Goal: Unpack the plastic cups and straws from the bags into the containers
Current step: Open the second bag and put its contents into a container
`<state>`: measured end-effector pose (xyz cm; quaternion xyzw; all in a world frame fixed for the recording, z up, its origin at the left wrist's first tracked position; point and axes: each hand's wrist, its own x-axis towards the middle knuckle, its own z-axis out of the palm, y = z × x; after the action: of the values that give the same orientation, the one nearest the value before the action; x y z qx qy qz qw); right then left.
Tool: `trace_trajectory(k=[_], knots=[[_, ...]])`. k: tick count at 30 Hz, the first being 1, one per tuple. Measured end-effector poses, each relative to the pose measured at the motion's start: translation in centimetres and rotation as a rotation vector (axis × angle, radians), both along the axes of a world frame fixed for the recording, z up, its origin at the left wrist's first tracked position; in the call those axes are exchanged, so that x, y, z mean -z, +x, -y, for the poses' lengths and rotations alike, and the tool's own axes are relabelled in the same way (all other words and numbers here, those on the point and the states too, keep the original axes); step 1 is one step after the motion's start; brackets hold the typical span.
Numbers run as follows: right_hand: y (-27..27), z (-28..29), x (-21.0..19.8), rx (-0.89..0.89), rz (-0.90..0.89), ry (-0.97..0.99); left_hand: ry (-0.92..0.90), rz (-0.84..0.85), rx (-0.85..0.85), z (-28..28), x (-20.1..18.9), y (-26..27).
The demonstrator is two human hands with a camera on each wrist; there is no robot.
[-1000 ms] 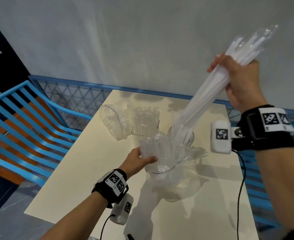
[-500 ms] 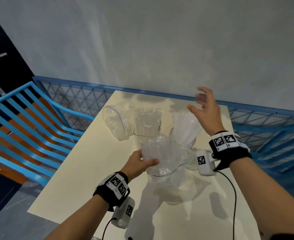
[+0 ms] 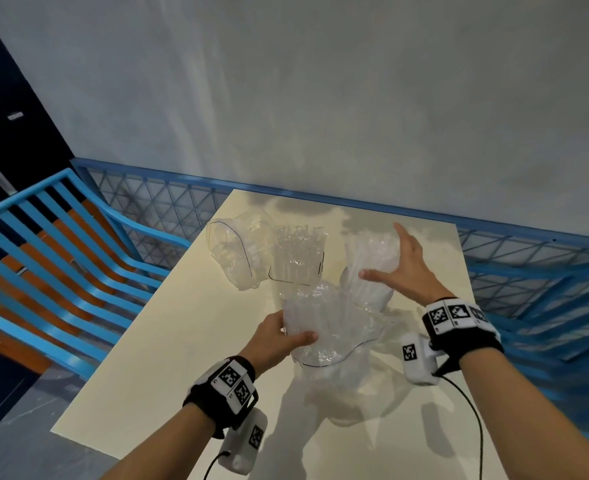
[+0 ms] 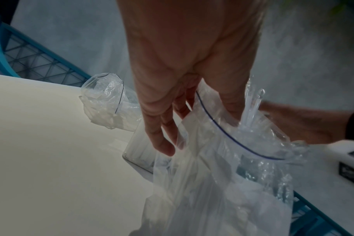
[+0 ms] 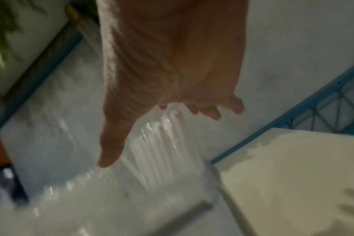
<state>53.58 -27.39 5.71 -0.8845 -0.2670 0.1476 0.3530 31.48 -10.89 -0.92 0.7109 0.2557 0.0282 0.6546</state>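
- Our left hand (image 3: 272, 341) pinches the rim of the clear zip-top plastic bag (image 3: 324, 336).
- Our right hand (image 3: 405, 268), fingers spread, holds nothing beside the upright bundle of clear straws (image 3: 369, 268).

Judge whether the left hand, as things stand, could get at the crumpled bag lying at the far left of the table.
Probably not at once: the left hand grips the zip bag, though nothing stands between it and the crumpled bag.

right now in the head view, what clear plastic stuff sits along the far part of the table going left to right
crumpled bag → square container of straws → round container of straws under the right hand
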Motion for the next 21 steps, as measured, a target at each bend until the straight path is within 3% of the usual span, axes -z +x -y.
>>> trace_trajectory(k=[2,5,9,11,14,16,18,20,21], knots=[[0.0,-1.0,0.6,-0.015,-0.009,-0.004,0.004,-0.002,-0.004,0.0,0.0,-0.1],[-0.3,-3.8,-0.5,-0.001,0.154,0.111,0.0,-0.011,-0.015,0.0,0.1,-0.1],[-0.4,-6.1,0.2,-0.128,0.356,-0.095,-0.006,-0.01,-0.028,0.0,0.1,-0.2],[-0.3,-6.2,0.7,-0.15,0.367,-0.018,-0.006,-0.009,-0.031,-0.1,0.1,-0.3],[-0.1,-6.0,-0.4,0.054,0.457,0.274,0.001,-0.009,-0.034,-0.2,0.1,-0.4],[0.2,-5.6,-1.7,0.262,0.559,0.329,0.007,-0.008,-0.037,-0.4,0.1,-0.5],[0.9,-5.1,-2.5,0.278,0.501,0.069,0.01,-0.004,-0.035,-0.5,0.0,-0.5],[1.1,-4.6,-2.9,0.124,0.284,-0.306,0.0,-0.013,-0.022,-0.5,-0.2,-0.5],[1.1,-4.3,-3.0,0.064,0.215,-0.389,-0.01,-0.018,-0.016,-0.5,-0.3,-0.5]])
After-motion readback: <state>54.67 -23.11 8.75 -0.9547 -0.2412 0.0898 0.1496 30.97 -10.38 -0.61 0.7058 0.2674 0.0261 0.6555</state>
